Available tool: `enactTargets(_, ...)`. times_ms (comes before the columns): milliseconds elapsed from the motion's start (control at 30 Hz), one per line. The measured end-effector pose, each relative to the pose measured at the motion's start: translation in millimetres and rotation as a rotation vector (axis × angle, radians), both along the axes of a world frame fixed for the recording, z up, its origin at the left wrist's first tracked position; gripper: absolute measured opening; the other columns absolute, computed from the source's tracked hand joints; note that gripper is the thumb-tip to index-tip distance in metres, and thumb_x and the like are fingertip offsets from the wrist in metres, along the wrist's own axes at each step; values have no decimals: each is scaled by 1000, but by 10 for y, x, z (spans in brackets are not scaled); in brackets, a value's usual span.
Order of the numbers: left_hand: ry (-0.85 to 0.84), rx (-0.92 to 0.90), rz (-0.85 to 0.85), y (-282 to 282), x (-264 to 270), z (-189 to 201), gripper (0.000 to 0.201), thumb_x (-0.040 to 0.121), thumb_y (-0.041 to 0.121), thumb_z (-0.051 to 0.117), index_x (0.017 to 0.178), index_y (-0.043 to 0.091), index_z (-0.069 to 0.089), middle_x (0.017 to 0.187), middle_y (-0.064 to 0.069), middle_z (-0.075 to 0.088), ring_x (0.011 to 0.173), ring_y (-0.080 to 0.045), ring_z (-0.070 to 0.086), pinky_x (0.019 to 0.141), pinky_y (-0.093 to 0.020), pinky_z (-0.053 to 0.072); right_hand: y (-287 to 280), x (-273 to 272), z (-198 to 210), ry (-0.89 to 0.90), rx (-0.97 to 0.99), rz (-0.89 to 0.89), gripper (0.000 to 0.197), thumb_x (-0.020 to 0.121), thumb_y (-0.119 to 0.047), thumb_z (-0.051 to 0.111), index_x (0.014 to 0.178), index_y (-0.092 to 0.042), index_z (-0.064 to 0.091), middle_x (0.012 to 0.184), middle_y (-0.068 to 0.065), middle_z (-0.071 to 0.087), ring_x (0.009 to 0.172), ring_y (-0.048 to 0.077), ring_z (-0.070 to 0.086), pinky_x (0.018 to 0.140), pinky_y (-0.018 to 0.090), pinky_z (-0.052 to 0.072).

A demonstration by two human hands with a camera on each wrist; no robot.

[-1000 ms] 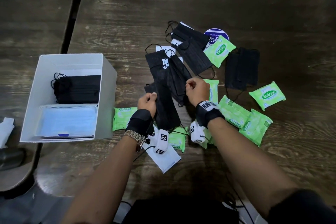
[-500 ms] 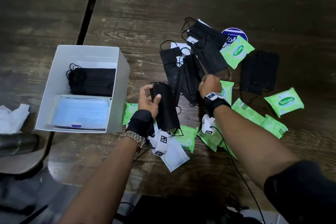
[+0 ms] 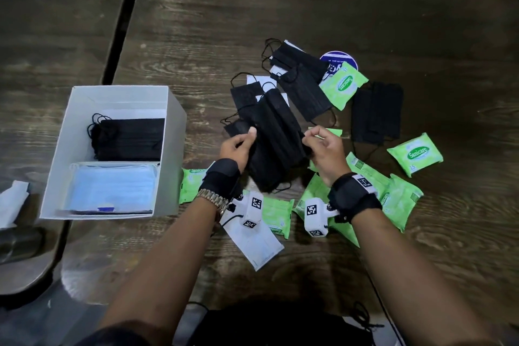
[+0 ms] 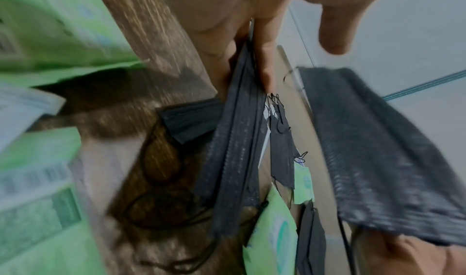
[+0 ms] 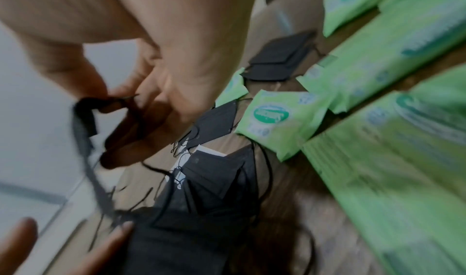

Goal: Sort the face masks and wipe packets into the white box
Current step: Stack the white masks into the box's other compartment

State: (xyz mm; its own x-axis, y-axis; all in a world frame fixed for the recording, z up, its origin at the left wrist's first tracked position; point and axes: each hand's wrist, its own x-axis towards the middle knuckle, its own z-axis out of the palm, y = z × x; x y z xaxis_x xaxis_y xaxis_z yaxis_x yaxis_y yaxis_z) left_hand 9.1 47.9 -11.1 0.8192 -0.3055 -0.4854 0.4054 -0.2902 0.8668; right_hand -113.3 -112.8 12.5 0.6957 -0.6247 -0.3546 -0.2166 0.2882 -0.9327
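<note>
The white box stands at the left, with black masks at its far end and blue masks nearer me. My left hand grips a small stack of black masks, thumb on top; the left wrist view shows that stack edge-on between the fingers. My right hand pinches the stack's right edge, seen in the right wrist view as a black strip. More black masks lie beyond and to the right. Green wipe packets lie around both wrists.
A white paper sleeve lies under my left wrist. A blue round label peeks out behind a green packet. A dark gap splits the wooden table behind the box. White tissue sits at the far left.
My left hand lifted one black mask from the pile. My right hand has brought more black masks against it, so both hands now hold one stack.
</note>
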Motion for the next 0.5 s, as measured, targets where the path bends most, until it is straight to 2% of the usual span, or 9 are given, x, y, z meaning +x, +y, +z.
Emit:
enactTargets(67, 116, -28, -10, -48, -14, 18, 46, 80, 63, 63, 84, 19, 77, 93, -2, 74, 94, -18, 69, 92, -36, 54, 33, -44, 44, -133, 256, 31, 18, 86, -1, 56, 76, -15, 56, 67, -2, 56, 62, 11, 51, 58, 23, 42)
enactTargets(100, 192, -75, -3, -74, -34, 33, 50, 79, 65, 62, 86, 17, 76, 96, -4, 74, 94, -20, 70, 89, -39, 56, 59, -56, 52, -193, 368, 37, 14, 86, 0, 54, 79, -13, 54, 71, 1, 57, 66, 12, 55, 60, 23, 45)
enactTargets(167, 341, -226, 46, -115, -99, 95, 48, 82, 58, 64, 92, 12, 71, 100, -8, 74, 93, -22, 71, 84, -41, 57, 131, -69, 48, -245, 495, 42, 10, 87, 0, 53, 84, -10, 54, 79, 7, 58, 73, 14, 58, 67, 24, 50)
enactTargets(233, 377, -311, 87, -125, -156, 110, 45, 79, 48, 71, 96, 6, 69, 99, -13, 73, 91, -26, 71, 82, -42, 57, 198, -82, -4, -172, 483, 51, 16, 92, 3, 51, 85, -10, 56, 84, 9, 58, 77, 15, 57, 66, 24, 53)
enactTargets(300, 299, -287, 110, -103, -184, 128, 29, 82, 28, 75, 92, 2, 69, 87, -10, 74, 77, -21, 71, 76, -37, 57, 241, -102, -67, -55, 408, 56, 21, 95, 5, 49, 83, -11, 57, 83, 8, 58, 76, 15, 57, 60, 24, 53)
enactTargets(367, 159, -188, 93, -67, -154, 117, 13, 84, 12, 73, 90, 1, 68, 76, -3, 71, 64, -10, 67, 70, -31, 54, 269, -115, -132, 12, 350, 53, 22, 95, 4, 52, 80, -11, 58, 82, 8, 58, 75, 17, 57, 61, 29, 54)
enactTargets(433, 32, -123, 44, -18, -104, 85, 11, 84, 6, 71, 94, 2, 68, 81, -4, 70, 63, -3, 65, 72, -30, 52, 303, -125, -182, 90, 294, 62, 21, 94, 2, 56, 78, -12, 60, 80, 9, 58, 75, 20, 59, 70, 39, 56)
enactTargets(500, -63, -76, -1, 33, -72, 90, 19, 84, 3, 70, 102, -1, 66, 91, -8, 69, 64, 5, 63, 71, -24, 52, 340, -133, -225, 180, 201, 106, 18, 93, -1, 59, 79, -11, 63, 79, 9, 62, 74, 19, 62, 69, 41, 61)
